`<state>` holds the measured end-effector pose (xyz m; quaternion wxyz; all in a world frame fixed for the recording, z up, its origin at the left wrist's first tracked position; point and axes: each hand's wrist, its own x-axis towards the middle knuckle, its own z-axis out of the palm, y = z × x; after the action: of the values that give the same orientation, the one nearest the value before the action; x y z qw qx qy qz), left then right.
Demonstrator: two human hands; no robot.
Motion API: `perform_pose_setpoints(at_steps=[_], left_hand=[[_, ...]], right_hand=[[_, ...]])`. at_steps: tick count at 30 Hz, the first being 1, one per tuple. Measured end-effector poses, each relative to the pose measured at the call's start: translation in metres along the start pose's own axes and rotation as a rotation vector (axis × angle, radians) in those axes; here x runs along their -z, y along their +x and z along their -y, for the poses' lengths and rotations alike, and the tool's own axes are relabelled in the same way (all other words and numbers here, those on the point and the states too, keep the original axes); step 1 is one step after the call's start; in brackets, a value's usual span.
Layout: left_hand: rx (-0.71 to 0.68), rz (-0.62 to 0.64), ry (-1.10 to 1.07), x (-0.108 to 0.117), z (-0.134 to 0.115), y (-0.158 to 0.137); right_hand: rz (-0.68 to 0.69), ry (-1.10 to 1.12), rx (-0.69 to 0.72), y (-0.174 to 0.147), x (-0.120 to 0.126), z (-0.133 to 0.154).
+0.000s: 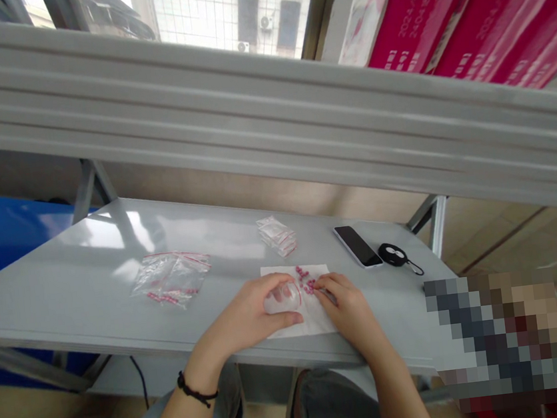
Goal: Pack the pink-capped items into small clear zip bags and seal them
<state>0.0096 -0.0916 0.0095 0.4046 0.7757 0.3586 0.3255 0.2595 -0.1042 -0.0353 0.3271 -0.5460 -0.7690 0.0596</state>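
Hands at work on a grey surface [221, 235]. The left hand [254, 311], with a dark bracelet [195, 394] at the wrist, grips a small clear bag [283, 298] between curved fingers and thumb, the bag's red-edged side turned toward the right hand [348, 306]. The right hand's fingertips are drawn together at a loose cluster of pink beads [304, 278]; whether they grip a bead cannot be told. The beads lie on a white sheet of paper [316, 320], between the hands. Beyond the paper: a stack of small bags [276, 236]. To the left: a larger clear bag [175, 269], pink pieces [165, 297] showing along its near part. To the right: a phone [357, 247] and, just beside it, a black case [392, 254] with a loop. Above: a shelf [248, 122] bearing deep-pink boxes [418, 18].
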Motion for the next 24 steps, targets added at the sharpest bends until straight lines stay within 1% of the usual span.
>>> perform_pose_setpoints(at_steps=[7, 14, 19, 24], left_hand=[[-0.007, -0.001, 0.022, -0.0009, -0.0015, 0.0002], [-0.001, 0.003, 0.033, -0.0022, 0.0001, 0.0002], [-0.002, 0.009, 0.037, -0.003, -0.0014, 0.0002], [0.006, 0.013, 0.033, -0.0046, -0.0025, 0.0007]], right_hand=[[0.002, 0.01, -0.055, 0.0019, 0.0044, 0.0067], [0.024, 0.006, -0.016, 0.0021, 0.0028, 0.0036], [0.012, 0.031, -0.032, 0.0022, 0.0018, 0.003], [-0.012, 0.001, -0.023, 0.0035, 0.0033, 0.0061]])
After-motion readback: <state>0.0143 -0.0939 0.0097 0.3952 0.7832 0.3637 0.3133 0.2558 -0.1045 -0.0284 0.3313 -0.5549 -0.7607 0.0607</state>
